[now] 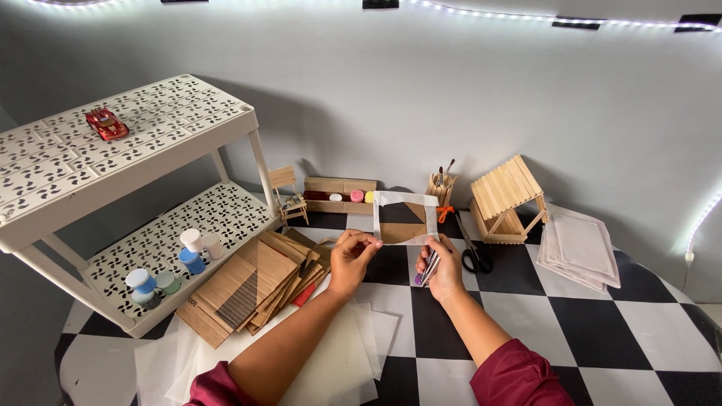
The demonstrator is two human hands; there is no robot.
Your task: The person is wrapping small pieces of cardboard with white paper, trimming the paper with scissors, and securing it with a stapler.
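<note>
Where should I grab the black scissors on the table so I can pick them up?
Take the scissors by the two round black handle loops at the end nearest you, reaching down from above. They lie flat on the checkered table, blades pointing away toward the little stick house, so the loops are the safe, open part. The person's right hand is just beside them.

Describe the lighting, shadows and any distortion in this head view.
Head view: an LED strip along the top edge and another at right give cool, even light; the white shelf rack casts a soft shadow on the grey wall; wide-angle distortion bows the rack and the checkered table; both hands, left hand and right hand, look sharp.
</note>
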